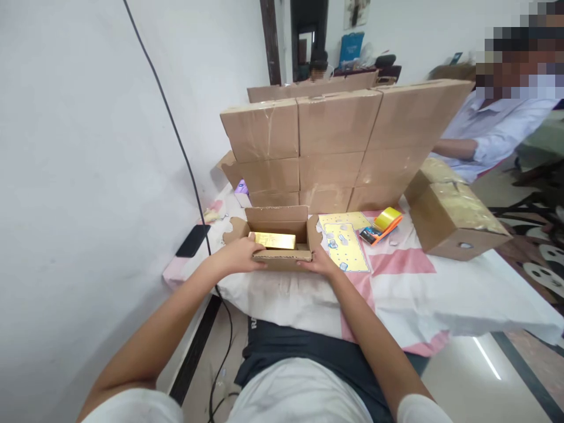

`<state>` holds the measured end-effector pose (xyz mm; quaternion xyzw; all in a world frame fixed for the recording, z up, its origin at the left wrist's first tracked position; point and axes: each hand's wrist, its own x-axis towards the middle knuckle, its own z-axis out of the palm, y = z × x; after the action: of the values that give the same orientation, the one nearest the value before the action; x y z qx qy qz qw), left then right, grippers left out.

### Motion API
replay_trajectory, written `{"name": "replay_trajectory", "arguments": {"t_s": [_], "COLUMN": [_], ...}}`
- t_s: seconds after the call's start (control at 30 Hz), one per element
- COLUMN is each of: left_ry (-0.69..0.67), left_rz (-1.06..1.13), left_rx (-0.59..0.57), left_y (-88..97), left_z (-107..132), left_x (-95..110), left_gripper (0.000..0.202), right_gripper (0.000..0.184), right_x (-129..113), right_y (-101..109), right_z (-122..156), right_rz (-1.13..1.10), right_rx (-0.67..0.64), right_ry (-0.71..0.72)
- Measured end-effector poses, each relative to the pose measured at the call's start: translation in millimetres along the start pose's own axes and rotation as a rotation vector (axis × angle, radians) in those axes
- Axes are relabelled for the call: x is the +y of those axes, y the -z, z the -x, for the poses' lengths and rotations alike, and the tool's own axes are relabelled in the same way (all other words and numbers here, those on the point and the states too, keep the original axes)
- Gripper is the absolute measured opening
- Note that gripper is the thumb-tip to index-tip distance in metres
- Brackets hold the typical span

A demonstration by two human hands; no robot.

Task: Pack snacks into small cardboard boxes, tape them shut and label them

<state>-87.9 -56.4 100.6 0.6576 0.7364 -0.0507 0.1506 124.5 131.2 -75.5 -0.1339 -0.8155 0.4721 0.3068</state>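
Note:
In front of me on the cloth-covered table sits a small open cardboard box [282, 265], its flaps spread outward. A shiny gold box [275, 241] lies inside it, toward the left. My left hand [240, 256] is closed around the carton's front left corner, its fingers close to the gold box's left end; whether they touch that box I cannot tell. At the front right corner, my right hand [321, 262] grips the carton, with the thumb near the rim and fingers at the front wall.
Stacked taped cartons [335, 153] form a wall behind. To the right are yellow printed sheets [346, 247], a tape dispenser [384, 223] and a taped carton [458, 226]. A black phone [192, 241] lies left, beside a hanging cable [178, 129]. A person [493, 135] is at far right.

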Motion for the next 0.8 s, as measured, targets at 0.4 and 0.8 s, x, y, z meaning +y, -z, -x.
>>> {"name": "replay_trajectory", "arguments": {"t_s": [0.4,0.8], "left_ry": [0.052,0.105], "left_rz": [0.159,1.035], "left_rx": [0.591,0.922], "left_y": [-37.6,-101.4], "left_z": [11,-33], "left_x": [-14,-31], "left_gripper": [0.067,0.082], "right_gripper": [0.109,0.061], "right_x": [9,-8], "right_y": [-3,4], "right_z": [3,-2], "right_rz": [0.129,0.140], "right_rx": [0.125,0.204], "right_ry": [0.072,0.380]}}
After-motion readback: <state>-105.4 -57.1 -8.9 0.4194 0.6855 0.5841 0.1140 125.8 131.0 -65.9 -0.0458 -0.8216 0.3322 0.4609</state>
